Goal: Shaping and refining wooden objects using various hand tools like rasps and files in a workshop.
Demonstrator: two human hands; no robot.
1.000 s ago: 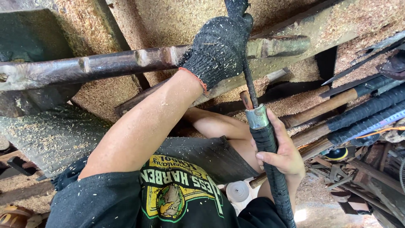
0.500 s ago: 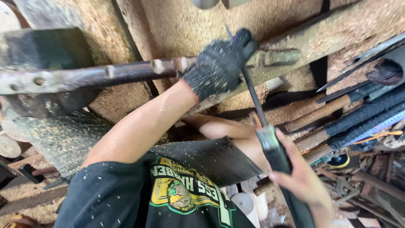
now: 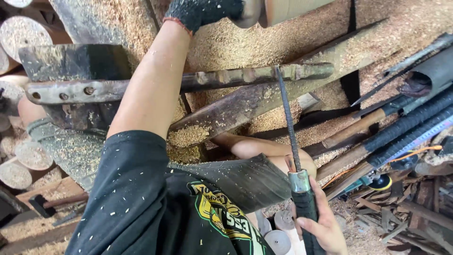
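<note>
While half a second ago the gloved left hand (image 3: pixel 205 12) rested on the metal rest bar (image 3: pixel 188 82), it has since moved up to the pale turned wood piece (image 3: pixel 288 9), touching it. The bare right hand (image 3: pixel 321 226) grips the black handle of the long chisel (image 3: pixel 289 127), its tip at the bar. No container shows; sawdust (image 3: pixel 226 47) covers the lathe bed.

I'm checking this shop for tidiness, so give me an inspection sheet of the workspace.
Surface: bench covered in sawdust.
Job's things: long tool lying across the rusty bar; pale wood piece at top.
Clutter: spare tools on the right; wood discs and hammer on the left.
Hands: gloved left hand by the wood piece, grip unclear; bare right hand, fingers round the tool's handle.
Cables: orange cord among the spare tools.
Surroundings: wood scraps lower right.
</note>
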